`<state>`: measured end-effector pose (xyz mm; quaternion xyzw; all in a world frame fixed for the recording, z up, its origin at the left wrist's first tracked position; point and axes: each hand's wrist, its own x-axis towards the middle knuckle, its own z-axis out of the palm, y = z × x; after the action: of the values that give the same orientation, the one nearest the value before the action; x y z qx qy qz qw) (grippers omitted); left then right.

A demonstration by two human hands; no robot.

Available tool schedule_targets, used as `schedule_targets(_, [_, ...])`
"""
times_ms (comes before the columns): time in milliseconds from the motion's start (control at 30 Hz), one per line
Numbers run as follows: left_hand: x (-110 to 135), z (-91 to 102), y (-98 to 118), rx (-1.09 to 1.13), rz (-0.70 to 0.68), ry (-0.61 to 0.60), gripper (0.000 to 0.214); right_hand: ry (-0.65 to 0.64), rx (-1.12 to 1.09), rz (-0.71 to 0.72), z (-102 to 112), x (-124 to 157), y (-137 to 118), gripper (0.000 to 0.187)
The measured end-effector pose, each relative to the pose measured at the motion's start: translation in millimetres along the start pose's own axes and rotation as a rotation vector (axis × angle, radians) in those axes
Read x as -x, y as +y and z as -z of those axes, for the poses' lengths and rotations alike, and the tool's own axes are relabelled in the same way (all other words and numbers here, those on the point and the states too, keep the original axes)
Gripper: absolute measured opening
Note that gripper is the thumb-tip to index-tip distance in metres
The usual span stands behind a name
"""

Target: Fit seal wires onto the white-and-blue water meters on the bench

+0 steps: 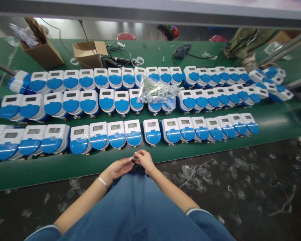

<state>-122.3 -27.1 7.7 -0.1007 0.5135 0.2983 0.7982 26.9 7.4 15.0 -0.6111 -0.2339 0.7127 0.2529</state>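
My left hand (119,167) and my right hand (144,159) meet at the near edge of the green bench (273,122), just in front of my body. Between their fingertips they pinch a small dark part (133,159), too small to identify. A bracelet (102,182) sits on my left wrist. Directly beyond my hands stands the nearest row of white and blue meters (133,133), each with a small display. Two more rows of the same meters (107,100) run behind it.
A clear plastic bag of small parts (157,89) lies on the middle meter rows. Two open cardboard boxes (89,53) and cables (120,59) sit at the bench's far side. The dark floor (240,190) on my right is littered with scraps and wire pieces.
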Motion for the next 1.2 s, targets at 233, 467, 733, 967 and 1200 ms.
schedule_targets(233, [-1.9, -8.2, 7.8, -0.027, 0.078, -0.001, 0.012, -0.053, -0.016, -0.006, 3.2, -5.9, 7.9, 0.023])
schedule_targets(467, [-8.6, -16.3, 4.3, 0.005, -0.033, 0.094, 0.008, 0.007, 0.714, 0.364, 16.4, 11.2, -9.0, 0.023])
schedule_targets(733, [-12.4, -22.1, -3.8, 0.032, -0.075, 0.104, 0.008, 0.005, 1.543, 0.701, 17.8, 23.0, -11.0, 0.027])
schedule_targets(967, [-5.4, -33.0, -1.3, 0.027, -0.088, 0.163, 0.016, -0.045, 1.622, 0.804, 21.2, 22.3, -11.5, 0.020])
schedule_targets(1200, [-12.6, -26.8, -7.4, -0.033, -0.104, 0.142, 0.011, 0.096, 0.951, 0.419, 12.3, 9.8, -9.8, 0.035])
